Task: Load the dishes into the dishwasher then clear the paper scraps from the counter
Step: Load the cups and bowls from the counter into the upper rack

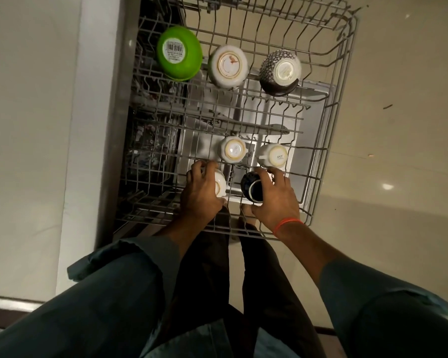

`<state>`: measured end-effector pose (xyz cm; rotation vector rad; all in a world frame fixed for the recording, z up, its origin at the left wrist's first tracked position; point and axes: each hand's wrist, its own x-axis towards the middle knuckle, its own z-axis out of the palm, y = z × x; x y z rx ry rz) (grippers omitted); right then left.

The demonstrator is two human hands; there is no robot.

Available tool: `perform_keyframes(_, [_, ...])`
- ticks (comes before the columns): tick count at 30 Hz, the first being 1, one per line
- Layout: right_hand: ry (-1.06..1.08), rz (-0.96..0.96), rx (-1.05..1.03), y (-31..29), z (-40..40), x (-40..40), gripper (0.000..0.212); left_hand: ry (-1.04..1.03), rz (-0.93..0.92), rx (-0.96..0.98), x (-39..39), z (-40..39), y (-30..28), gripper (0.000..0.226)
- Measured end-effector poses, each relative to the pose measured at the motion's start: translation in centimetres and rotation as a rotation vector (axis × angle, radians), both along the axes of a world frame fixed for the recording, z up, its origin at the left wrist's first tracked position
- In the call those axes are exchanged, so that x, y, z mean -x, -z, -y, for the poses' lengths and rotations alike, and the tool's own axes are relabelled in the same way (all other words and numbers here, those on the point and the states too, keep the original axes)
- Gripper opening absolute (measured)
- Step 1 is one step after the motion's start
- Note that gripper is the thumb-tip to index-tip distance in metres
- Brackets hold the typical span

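Observation:
The dishwasher's upper wire rack (344, 81) is pulled out below me. A green bowl (179, 53), a white bowl (228, 66) and a dark patterned bowl (280, 72) lie upside down along its far row. Two white cups (232, 152) (272, 155) stand upside down in the near row. My left hand (200, 195) grips a white cup (220, 186) at the rack's near left. My right hand (276, 200) holds a dark blue cup (252, 186) beside it, tilted on its side over the wires.
The white counter (29, 125) runs along the left of the rack. The open dishwasher door (267, 120) lies under the rack, and the lower rack (150, 140) shows at the left. Tiled floor (404, 125) spreads to the right. My legs stand at the rack's near edge.

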<state>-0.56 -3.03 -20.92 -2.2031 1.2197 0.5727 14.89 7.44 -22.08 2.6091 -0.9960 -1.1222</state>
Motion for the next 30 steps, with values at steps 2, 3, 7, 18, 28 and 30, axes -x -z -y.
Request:
perform_keyframes(2, [0.009, 0.028, 0.007, -0.4, 0.0, 0.1, 0.105, -0.003, -0.021, -0.007, 0.0, -0.1, -0.3, 0.100])
perform_keyframes(3, [0.014, 0.042, 0.010, -0.6, 0.0, 0.2, 0.106, -0.007, -0.026, -0.008, 0.1, -0.1, -0.5, 0.102])
perform_keyframes(7, [0.018, 0.086, 0.023, -2.0, 0.1, 0.5, 0.107, -0.043, -0.025, -0.007, 0.4, -0.4, -2.0, 0.103])
perform_keyframes(18, [0.043, 0.272, 0.019, -7.0, -0.7, 2.8, 0.090, -0.238, -0.053, 0.113, 1.8, -2.1, -7.2, 0.092])
perform_keyframes(28, [0.129, 0.478, 0.016, -12.7, -0.7, 4.6, 0.083, -0.434, -0.132, 0.277, 5.3, -4.0, -16.0, 0.083])
perform_keyframes(30, [0.143, 0.538, 0.020, -14.1, -0.9, 4.8, 0.082, -0.451, -0.139, 0.328, 6.4, -4.7, -17.9, 0.080])
